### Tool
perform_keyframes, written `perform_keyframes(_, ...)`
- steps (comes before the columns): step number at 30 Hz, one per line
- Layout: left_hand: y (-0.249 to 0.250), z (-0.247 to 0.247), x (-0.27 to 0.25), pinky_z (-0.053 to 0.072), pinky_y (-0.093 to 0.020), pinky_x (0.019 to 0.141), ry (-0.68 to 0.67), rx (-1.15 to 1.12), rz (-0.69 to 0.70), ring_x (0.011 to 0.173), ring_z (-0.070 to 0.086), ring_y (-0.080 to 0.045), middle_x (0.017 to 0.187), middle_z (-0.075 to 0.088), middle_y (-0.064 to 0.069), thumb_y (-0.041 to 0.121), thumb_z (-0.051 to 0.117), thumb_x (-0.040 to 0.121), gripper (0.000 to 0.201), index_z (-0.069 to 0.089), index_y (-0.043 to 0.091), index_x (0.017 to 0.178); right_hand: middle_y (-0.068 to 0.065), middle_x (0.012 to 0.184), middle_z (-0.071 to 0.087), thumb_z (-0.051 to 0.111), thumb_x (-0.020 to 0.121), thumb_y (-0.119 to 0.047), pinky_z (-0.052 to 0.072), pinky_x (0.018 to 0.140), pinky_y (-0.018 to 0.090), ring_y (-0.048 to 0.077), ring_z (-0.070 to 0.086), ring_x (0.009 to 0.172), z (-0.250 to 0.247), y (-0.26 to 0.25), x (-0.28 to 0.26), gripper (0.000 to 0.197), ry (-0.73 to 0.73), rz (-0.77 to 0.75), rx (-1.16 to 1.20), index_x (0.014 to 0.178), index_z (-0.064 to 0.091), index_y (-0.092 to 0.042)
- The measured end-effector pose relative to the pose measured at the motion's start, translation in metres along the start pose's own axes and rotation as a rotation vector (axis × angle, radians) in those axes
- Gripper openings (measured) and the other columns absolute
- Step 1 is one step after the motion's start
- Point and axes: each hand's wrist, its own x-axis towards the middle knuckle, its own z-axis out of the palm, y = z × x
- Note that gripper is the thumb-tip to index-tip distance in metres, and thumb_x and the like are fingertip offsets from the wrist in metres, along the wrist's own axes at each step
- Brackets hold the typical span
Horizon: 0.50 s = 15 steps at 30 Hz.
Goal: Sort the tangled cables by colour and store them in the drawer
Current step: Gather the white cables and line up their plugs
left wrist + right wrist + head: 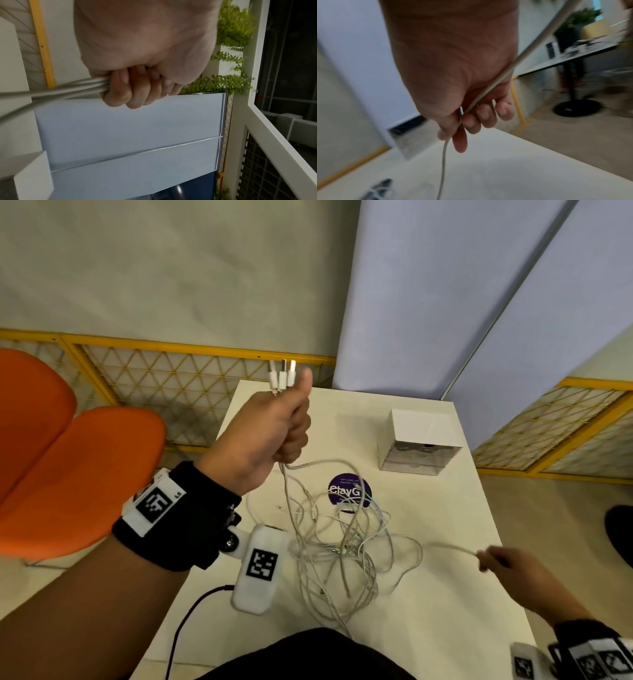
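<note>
My left hand (pixel 270 433) is raised over the far left of the white table (pixel 445 594), fist closed round a bunch of white cables (pixel 72 88). Three white plugs (pixel 282 376) stick up above the thumb. The strands hang down into a tangled white heap (pixel 342 553) on the table's middle. My right hand (pixel 507 566), at the right, pinches a single white cable (pixel 443 162) that stretches left toward the heap; it runs across the palm between thumb and fingers. A small clear-fronted white drawer box (pixel 418 445) stands at the far right of the table.
A round purple sticker (pixel 349 491) lies behind the heap. A white marker block (pixel 258 568) with a black lead hangs from my left wrist. Orange chairs (pixel 68 474) stand left of the table, a yellow lattice fence (pixel 171 381) behind it, and grey-blue panels (pixel 428 302) at the back.
</note>
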Motion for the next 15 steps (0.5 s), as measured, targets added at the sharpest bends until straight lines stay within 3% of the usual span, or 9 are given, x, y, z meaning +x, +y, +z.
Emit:
perform_keyframes(2, 0.004, -0.001, 0.0, 0.006, -0.035, 0.052, -0.042, -0.08, 0.013, 0.049, 0.006, -0.017, 0.055, 0.009, -0.001, 0.055, 0.04, 0.1, 0.062, 0.015, 0.018, 0.058, -0.002, 0.055, 0.056, 0.056, 0.098, -0.031, 0.037, 0.052, 0.022, 0.01, 0.049, 0.051, 0.025, 0.056, -0.01, 0.037, -0.08, 0.115, -0.09, 0.065, 0.066, -0.02)
perform_keyframes(6, 0.011, 0.002, 0.003, 0.005, -0.034, 0.05, -0.149, -0.25, 0.016, 0.046, 0.005, -0.015, 0.049, 0.011, 0.0, 0.061, 0.027, 0.101, 0.069, 0.02, 0.019, 0.046, -0.001, 0.07, 0.064, 0.055, 0.098, -0.035, 0.039, 0.061, 0.014, 0.006, 0.06, 0.074, 0.086, 0.153, -0.034, 0.037, -0.261, 0.333, -0.285, 0.069, 0.072, -0.021)
perform_keyframes(9, 0.014, 0.01, 0.001, 0.007, -0.03, 0.047, -0.265, -0.299, 0.0, 0.045, 0.007, -0.014, 0.049, 0.01, 0.0, 0.064, 0.021, 0.1, 0.07, 0.02, 0.018, 0.047, -0.006, 0.12, 0.065, 0.042, 0.103, -0.035, 0.034, 0.063, 0.003, 0.002, 0.059, 0.109, 0.108, 0.181, -0.039, 0.025, -0.357, 0.226, -0.478, 0.1, 0.065, -0.026)
perform_keyframes(10, 0.013, 0.014, 0.0, 0.009, -0.029, 0.046, -0.307, -0.3, -0.01, 0.044, 0.007, -0.013, 0.049, 0.011, -0.001, 0.064, 0.02, 0.1, 0.071, 0.021, 0.018, 0.046, -0.006, 0.126, 0.062, 0.039, 0.104, -0.033, 0.033, 0.063, 0.004, 0.002, 0.058, 0.112, 0.105, 0.175, -0.037, 0.027, -0.391, 0.169, -0.573, 0.11, 0.064, -0.025)
perform_keyframes(12, 0.01, 0.025, -0.002, 0.014, -0.026, 0.044, -0.398, -0.281, -0.027, 0.044, 0.01, -0.013, 0.05, 0.013, -0.001, 0.061, 0.022, 0.101, 0.071, 0.027, 0.016, 0.047, -0.003, 0.122, 0.063, 0.039, 0.103, -0.029, 0.036, 0.071, 0.01, 0.007, 0.059, 0.106, 0.09, 0.139, -0.034, 0.027, -0.382, 0.181, -0.583, 0.113, 0.063, -0.023)
perform_keyframes(14, 0.004, 0.04, -0.004, 0.02, -0.026, 0.046, -0.476, -0.241, -0.04, 0.043, 0.014, -0.014, 0.049, 0.017, -0.002, 0.057, 0.024, 0.103, 0.07, 0.035, 0.013, 0.05, 0.002, 0.101, 0.068, 0.045, 0.103, -0.029, 0.044, 0.079, 0.026, 0.019, 0.063, 0.095, 0.065, 0.089, -0.029, 0.022, -0.183, 0.18, -0.406, 0.087, 0.058, -0.022)
perform_keyframes(15, 0.001, 0.048, -0.006, 0.024, -0.027, 0.048, -0.5, -0.221, -0.044, 0.043, 0.017, -0.015, 0.048, 0.021, -0.002, 0.055, 0.025, 0.104, 0.069, 0.039, 0.011, 0.052, 0.004, 0.088, 0.069, 0.05, 0.102, -0.031, 0.046, 0.078, 0.034, 0.025, 0.064, 0.089, 0.048, 0.057, -0.028, 0.028, -0.041, 0.145, -0.233, 0.078, 0.057, -0.019)
